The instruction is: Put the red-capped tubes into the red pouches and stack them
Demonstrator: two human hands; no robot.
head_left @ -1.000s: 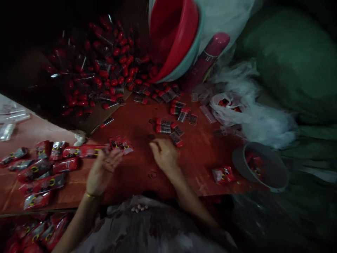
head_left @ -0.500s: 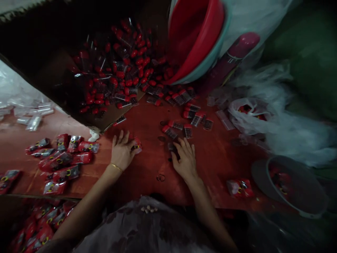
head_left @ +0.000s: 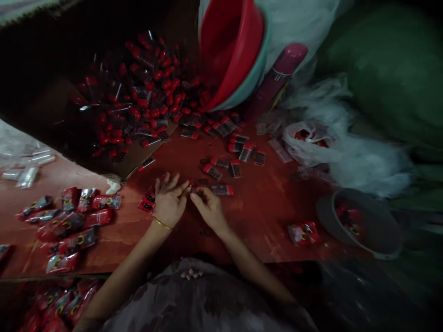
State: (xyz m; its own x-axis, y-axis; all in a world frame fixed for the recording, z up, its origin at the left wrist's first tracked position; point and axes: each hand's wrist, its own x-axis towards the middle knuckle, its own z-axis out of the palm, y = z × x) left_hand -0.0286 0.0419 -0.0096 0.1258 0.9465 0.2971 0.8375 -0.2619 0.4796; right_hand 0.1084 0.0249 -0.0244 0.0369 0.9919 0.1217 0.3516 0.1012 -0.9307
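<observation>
Dim workspace, dark red wooden tabletop (head_left: 263, 207) seen from above. Left hand (head_left: 169, 200) is palm down with fingers spread wide, thin gold bangle (head_left: 162, 224) on the wrist. Its thumb side rests on a couple of red foil sachets (head_left: 147, 203) lying flat on the tabletop. Right hand (head_left: 207, 207) is just beside it, fingers curled in narrow, thumb and forefinger tips meeting the left fingertips. A red speck shows where they meet, too dim to tell if anything is pinched.

Just past the right hand lies one small clear packet with a red cap (head_left: 222, 189), flat, apart from the fingers. Farther up, loose red-capped packets (head_left: 238, 147) are scattered on the tabletop. They run into a big heap of red-capped packets (head_left: 138, 101) in an open brown cardboard box (head_left: 148, 148) at upper left.

Red plastic basin (head_left: 231, 46) is tilted on its side beside the heap, nested in a teal basin (head_left: 259, 64). Magenta cylindrical bottle (head_left: 277, 78) leans next to it. Right of that is a crumpled white plastic bag (head_left: 311, 147) with red bits inside, with a green sack (head_left: 387, 69) behind.

Near the right edge, grey round bowl (head_left: 325, 216) holds red sachets, with a lone red sachet (head_left: 304, 233) just left of it. Far left is a pile of red sachets (head_left: 69, 216), with clear empty sleeves (head_left: 24, 166) beyond.
</observation>
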